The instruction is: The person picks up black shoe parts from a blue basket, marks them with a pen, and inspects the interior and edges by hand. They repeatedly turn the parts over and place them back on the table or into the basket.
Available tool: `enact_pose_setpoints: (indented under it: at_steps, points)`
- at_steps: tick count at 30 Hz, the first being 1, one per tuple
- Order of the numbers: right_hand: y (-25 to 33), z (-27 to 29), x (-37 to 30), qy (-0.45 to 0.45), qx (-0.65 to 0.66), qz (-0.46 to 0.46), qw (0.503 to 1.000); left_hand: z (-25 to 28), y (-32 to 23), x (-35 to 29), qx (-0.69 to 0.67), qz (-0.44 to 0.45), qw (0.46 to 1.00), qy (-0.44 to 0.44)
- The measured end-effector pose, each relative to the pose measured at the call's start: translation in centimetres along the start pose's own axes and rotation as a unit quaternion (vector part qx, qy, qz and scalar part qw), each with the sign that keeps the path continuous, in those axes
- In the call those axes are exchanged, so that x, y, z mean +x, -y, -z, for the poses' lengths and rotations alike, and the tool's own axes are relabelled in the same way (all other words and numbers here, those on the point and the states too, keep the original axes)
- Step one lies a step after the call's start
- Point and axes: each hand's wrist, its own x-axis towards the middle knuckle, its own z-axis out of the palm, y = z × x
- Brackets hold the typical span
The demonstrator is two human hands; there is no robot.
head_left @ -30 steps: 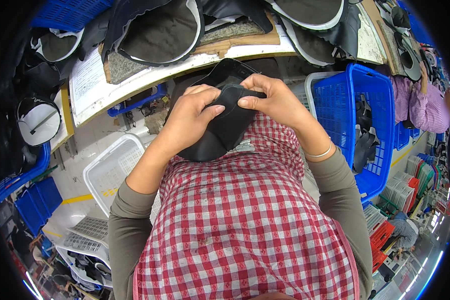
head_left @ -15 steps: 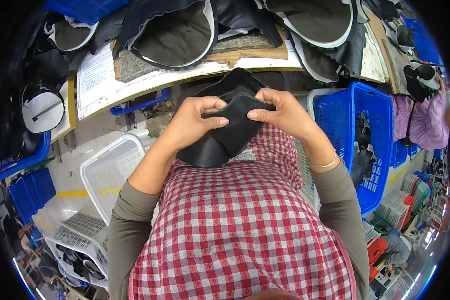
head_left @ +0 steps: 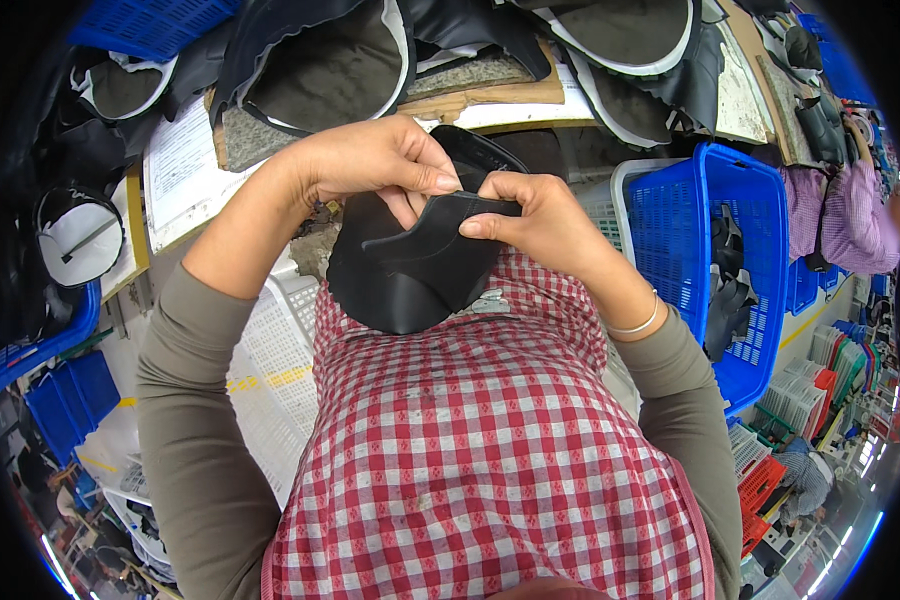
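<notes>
Pinching a black shoe upper (head_left: 398, 288) by its edge between thumb and fingers of left hand (head_left: 375, 160) and right hand (head_left: 542, 218)

Red-and-white checked apron (head_left: 490, 430), pink edging (head_left: 697, 505); olive sleeves (head_left: 198, 400); slim right-wrist bangle (head_left: 652, 316).

A pale floor (head_left: 134, 345) is marked with a yellow line (head_left: 801, 326). A white-topped table (head_left: 740, 105) and bright strip lights (head_left: 863, 553) are seen.
</notes>
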Motion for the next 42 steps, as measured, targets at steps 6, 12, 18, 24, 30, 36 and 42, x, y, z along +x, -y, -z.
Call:
enact_pose_setpoints:
  at_steps: [6, 12, 18, 24, 30, 36, 42]
  points:
    - [-0.4, -0.2, 0.4, 0.010, 0.002, 0.005, 1.000, 0.0, -2.1, 0.1, 0.068, 0.046, 0.996, 0.046]
    - [-0.5, -0.2, 0.7, -0.025, -0.066, 0.047, 0.996, -2.0, -3.0, -0.7, 0.220, 0.030, 0.974, -0.044]
    - [-0.5, 0.6, 1.3, 0.047, -0.052, -0.015, 0.997, -3.0, -1.5, -0.9, 0.077, 0.045, 0.981, -0.172]
    - [-0.9, 1.1, 2.4, 0.085, -0.044, 0.029, 0.995, -5.2, -0.4, -1.8, 0.386, -0.235, 0.862, -0.231]
    - [-1.7, -0.2, 1.6, 0.061, -0.020, 0.016, 0.998, -5.9, 2.3, -2.3, 0.134, -0.148, 0.932, -0.302]
    - [-0.7, 1.3, 1.8, 0.089, -0.010, -0.039, 0.995, -9.1, 4.6, -1.9, 0.116, -0.124, 0.938, -0.302]
    - [-0.1, 0.8, 2.2, -0.060, -0.293, 0.196, 0.934, -9.8, 6.0, -0.2, 0.131, -0.146, 0.904, -0.380]
